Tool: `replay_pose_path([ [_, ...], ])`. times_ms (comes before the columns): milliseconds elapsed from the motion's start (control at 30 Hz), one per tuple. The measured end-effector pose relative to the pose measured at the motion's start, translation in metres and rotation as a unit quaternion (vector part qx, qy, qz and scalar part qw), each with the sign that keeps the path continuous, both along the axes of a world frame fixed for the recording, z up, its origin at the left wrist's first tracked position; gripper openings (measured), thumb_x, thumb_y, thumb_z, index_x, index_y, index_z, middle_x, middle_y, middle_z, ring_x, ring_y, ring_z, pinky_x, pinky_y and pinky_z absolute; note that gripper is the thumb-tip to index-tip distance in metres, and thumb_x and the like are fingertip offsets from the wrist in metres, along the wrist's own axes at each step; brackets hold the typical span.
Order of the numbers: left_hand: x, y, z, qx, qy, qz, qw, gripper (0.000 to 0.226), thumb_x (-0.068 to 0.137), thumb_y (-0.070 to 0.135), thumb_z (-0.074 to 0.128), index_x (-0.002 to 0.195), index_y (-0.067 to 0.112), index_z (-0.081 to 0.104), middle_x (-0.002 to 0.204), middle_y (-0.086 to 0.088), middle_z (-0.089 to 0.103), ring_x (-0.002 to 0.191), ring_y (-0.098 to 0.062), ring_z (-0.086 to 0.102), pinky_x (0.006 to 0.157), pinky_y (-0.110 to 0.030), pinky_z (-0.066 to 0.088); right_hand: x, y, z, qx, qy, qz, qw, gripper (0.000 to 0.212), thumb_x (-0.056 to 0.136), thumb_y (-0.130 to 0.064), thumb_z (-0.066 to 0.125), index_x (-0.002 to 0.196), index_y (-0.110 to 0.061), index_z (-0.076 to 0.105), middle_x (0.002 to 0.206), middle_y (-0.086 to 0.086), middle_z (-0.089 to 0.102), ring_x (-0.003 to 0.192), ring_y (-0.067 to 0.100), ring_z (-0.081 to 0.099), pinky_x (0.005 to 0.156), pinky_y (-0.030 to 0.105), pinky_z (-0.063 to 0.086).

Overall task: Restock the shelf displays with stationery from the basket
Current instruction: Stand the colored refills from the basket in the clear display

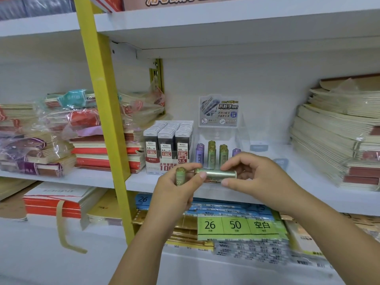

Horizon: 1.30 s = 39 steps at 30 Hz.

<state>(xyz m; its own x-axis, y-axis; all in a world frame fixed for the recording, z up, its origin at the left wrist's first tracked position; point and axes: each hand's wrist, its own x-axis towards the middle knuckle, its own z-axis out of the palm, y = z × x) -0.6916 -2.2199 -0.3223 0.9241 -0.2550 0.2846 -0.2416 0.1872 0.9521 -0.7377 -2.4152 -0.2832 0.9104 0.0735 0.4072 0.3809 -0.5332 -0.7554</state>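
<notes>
Fingers (234, 162) of both hands holding green lead tubes (225, 174) near the middle shelf (308, 192).
Left hand (172, 194) grips 1 upright tube (180, 177) marked 07; right hand (261, 177) pinches a horizontal tube (216, 173), the left thumb touching its other end. Behind, a clear stand (245, 136) on the shelf holds purple and green tubes (211, 155), right of boxed 0.5 leads (166, 149).
</notes>
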Motion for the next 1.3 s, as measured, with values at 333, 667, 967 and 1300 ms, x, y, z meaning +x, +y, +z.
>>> replay_pose_path([
  [333, -0.002, 0.000, 0.000, 0.007, -0.029, 0.012, 0.999, 0.019, 0.087, 0.022, 0.074, 0.092, 0.040, 0.068, 0.081, 0.009, 0.073, 0.047, -0.005, 0.045, 0.045, -0.017, 0.039, 0.003, 0.009, -0.005, -0.051, -0.027, 0.019, 0.998, 0.033, 0.075, -0.023, 0.080, 0.096, -0.043, 0.064, 0.088, -0.007, 0.064, 0.081, 0.015, 0.060, 0.077, 0.033, 0.054],
  [667, 0.016, -0.004, 0.000, -0.059, 0.059, -0.040, 0.996, 0.025, 0.073, 0.031, 0.060, 0.097, 0.023, 0.058, 0.075, -0.004, 0.060, 0.051, -0.010, 0.049, 0.054, -0.028, 0.042, 0.009, 0.005, 0.019, 0.062, -0.072, 0.027, 0.995, 0.056, 0.091, -0.011, 0.059, 0.126, -0.054, 0.051, 0.094, 0.000, 0.067, 0.091, 0.016, 0.068, 0.076, 0.030, 0.059],
  [967, 0.026, -0.001, -0.008, 0.044, -0.079, 0.014, 0.996, 0.018, 0.102, 0.031, 0.049, 0.118, 0.030, 0.055, 0.099, 0.016, 0.071, 0.090, -0.004, 0.070, 0.077, -0.027, 0.060, 0.063, -0.026, 0.078, -0.022, -0.118, -0.085, 0.989, 0.041, 0.080, -0.004, 0.071, 0.092, -0.035, 0.047, 0.097, -0.002, 0.061, 0.069, 0.017, 0.063, 0.074, 0.035, 0.051],
  [1300, 0.030, -0.002, -0.015, 0.058, -0.074, 0.023, 0.995, 0.027, 0.100, 0.033, 0.050, 0.127, 0.033, 0.051, 0.103, 0.020, 0.073, 0.089, -0.004, 0.071, 0.063, -0.025, 0.059, 0.102, -0.020, 0.081, -0.221, -0.025, -0.094, 0.970, 0.032, 0.079, -0.008, 0.072, 0.101, -0.026, 0.058, 0.095, 0.003, 0.064, 0.078, 0.018, 0.062, 0.075, 0.032, 0.053],
])
